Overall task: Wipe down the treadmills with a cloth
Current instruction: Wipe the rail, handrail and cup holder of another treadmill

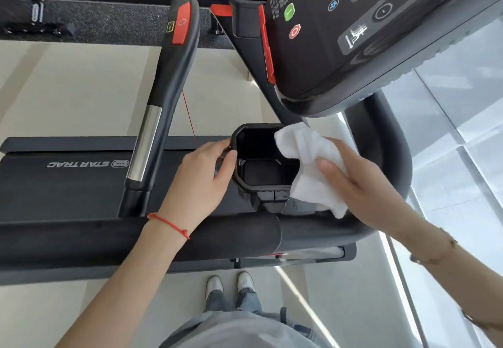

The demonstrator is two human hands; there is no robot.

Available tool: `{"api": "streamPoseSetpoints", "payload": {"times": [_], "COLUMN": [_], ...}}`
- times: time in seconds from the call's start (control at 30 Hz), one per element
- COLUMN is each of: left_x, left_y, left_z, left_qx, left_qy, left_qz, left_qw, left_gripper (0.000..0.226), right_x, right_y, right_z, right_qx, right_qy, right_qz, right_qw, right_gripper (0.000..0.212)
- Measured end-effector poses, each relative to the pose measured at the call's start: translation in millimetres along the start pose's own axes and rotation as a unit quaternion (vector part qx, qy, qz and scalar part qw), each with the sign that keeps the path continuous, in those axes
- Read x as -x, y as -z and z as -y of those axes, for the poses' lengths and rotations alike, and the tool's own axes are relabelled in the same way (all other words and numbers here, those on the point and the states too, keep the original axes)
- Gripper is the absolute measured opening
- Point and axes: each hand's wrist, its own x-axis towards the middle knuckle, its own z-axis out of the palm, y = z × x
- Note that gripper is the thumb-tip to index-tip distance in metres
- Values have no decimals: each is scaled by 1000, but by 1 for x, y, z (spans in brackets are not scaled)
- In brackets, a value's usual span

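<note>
Left hand (202, 173) grips cup holder (262, 162) rim; right hand (359, 184) presses cloth (313, 162).

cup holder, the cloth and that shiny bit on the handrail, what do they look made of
Cup holder: looks like moulded black plastic, matte, with ribbed inner walls and crisp edges.
Cloth: white, soft and nappy like terry or microfibre; it bunches in folds under the right hand.
Shiny section of the handrail: likely polished or chromed metal, given its mirror-like streaked reflections; the rest of the rail looks like matte black plastic or rubber.
</note>
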Motion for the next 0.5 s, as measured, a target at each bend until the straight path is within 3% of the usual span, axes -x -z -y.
{"api": "streamPoseSetpoints", "payload": {"times": [0.13,0.23,0.33,0.5], "left_x": [-1,-3,-3,-1], "left_y": [8,14,12,10], "left_z": [5,6,2,0], "left_qx": [1,26,34,30], "left_qy": [4,9,3,-12], "left_qz": [20,13,6,-5], "left_qw": [1000,1000,999,999], "left_gripper": [37,37,34,29], "right_x": [6,3,-4,-32], "right_y": [14,8,-14,-43], "right_z": [1,10,25,47], "right_qx": [92,139,178,274], "right_qy": [93,146,201,188], "right_qz": [79,89,159,157], "right_qw": [988,975,950,930], "right_gripper": [49,53,51,44]}}
